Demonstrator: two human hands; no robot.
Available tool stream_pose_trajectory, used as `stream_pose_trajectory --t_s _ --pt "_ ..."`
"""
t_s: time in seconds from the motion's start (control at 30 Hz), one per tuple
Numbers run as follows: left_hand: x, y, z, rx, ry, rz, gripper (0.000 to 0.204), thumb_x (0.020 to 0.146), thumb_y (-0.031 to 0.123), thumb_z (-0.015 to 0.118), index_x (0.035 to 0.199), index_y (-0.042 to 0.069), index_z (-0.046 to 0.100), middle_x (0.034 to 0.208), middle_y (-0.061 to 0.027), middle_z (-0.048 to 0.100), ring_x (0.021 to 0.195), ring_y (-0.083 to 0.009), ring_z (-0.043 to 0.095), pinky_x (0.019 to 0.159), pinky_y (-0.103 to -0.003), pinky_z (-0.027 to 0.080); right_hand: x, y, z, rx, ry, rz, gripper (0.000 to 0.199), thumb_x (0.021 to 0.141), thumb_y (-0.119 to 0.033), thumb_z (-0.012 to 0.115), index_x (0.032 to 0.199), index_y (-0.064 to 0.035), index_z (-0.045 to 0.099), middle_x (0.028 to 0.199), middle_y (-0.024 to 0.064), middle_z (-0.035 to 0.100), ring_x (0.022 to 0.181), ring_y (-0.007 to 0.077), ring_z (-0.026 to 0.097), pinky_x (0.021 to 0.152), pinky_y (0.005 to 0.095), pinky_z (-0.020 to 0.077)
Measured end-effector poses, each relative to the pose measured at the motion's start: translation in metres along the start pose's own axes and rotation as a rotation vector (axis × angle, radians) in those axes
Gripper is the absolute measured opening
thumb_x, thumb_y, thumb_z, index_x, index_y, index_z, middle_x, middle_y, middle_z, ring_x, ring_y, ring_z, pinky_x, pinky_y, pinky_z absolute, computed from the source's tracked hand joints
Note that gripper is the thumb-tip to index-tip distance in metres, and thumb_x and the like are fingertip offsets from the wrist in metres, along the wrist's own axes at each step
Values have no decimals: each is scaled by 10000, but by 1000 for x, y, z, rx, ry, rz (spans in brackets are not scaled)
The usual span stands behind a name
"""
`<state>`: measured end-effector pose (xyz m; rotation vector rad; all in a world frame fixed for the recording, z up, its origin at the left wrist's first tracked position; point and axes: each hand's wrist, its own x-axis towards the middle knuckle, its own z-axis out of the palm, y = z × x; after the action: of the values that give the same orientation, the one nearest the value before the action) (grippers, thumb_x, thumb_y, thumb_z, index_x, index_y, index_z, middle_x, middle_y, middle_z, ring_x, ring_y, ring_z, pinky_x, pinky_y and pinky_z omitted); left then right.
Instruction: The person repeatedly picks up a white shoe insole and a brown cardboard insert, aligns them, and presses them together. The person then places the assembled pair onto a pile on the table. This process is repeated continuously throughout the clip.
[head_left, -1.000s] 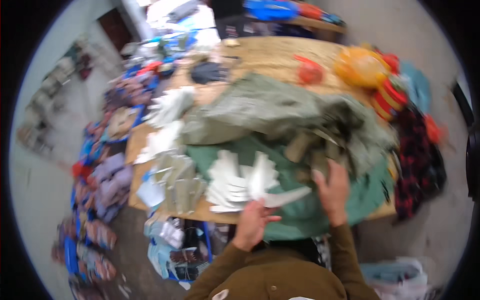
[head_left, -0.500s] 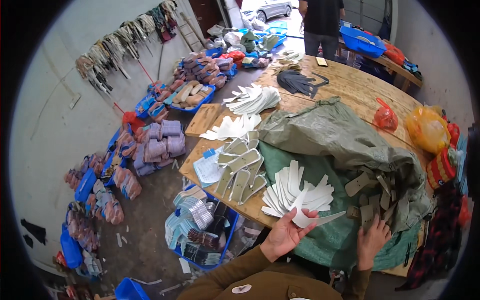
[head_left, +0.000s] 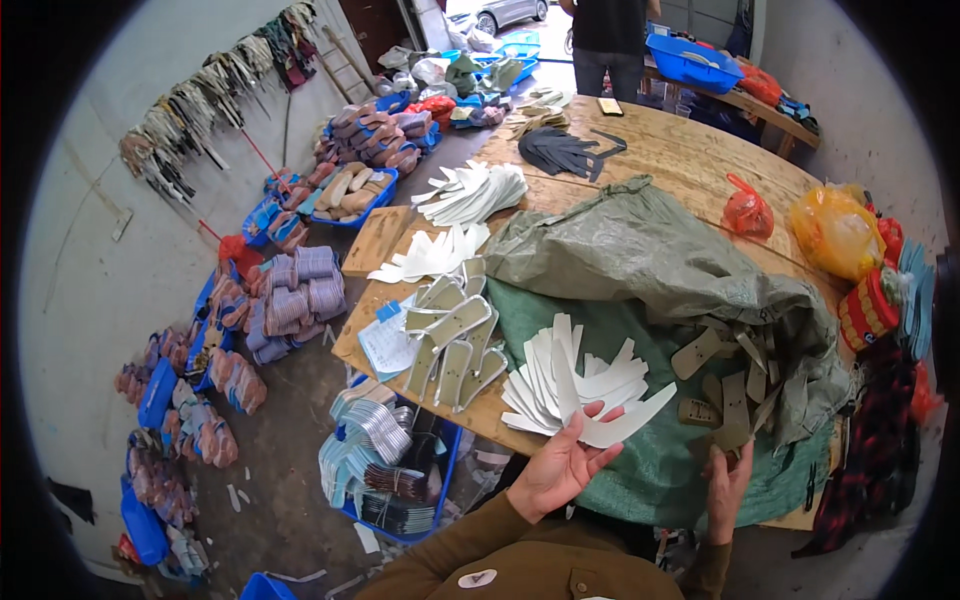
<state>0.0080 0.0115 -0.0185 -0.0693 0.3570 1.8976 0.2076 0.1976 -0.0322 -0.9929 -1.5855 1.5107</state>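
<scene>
My left hand [head_left: 562, 462] holds a white curved cut-out piece [head_left: 625, 424] at the near edge of a fanned pile of white cut-out pieces [head_left: 568, 378] lying on green cloth [head_left: 640, 470]. My right hand [head_left: 727, 478] rests on the cloth by several tan sole-shaped pieces [head_left: 722, 385], fingers on one of them; whether it grips that piece I cannot tell. A grey-green woven sack [head_left: 650, 255] is bunched just beyond both hands on the wooden table [head_left: 690, 150].
Grey insoles [head_left: 455, 345] and more white pieces [head_left: 470, 192] lie on the table's left side, dark pieces [head_left: 560, 150] further back. Orange and yellow bags [head_left: 810, 220] sit at right. Blue crates of soles [head_left: 385, 465] crowd the floor. A person [head_left: 610, 35] stands at the far end.
The view swung from the table's right side to its left and the floor. My left hand lifted a white piece from the pile's edge; my right hand stayed at the tan pieces.
</scene>
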Motion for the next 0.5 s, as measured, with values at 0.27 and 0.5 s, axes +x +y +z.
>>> stream_pose_trajectory --t_s 0.27,0.5 --pt "3 -1 9 43 100 24 430 1050 312 415 1383 43 378 1468 -203 400 1329 -263 458 1110 -374 442 -10 15 16 -254 -98 -96 230 940 -89 594 1151 -23 535 962 77 597 834 171 576 745 293 466" --pt "9 -7 18 -41 89 -15 454 1055 299 404 1408 16 367 1494 -239 358 1393 -316 376 1148 -428 385 0 8 12 -69 -37 -96 284 916 -65 635 1177 -7 537 1094 117 626 974 187 603 835 314 487"
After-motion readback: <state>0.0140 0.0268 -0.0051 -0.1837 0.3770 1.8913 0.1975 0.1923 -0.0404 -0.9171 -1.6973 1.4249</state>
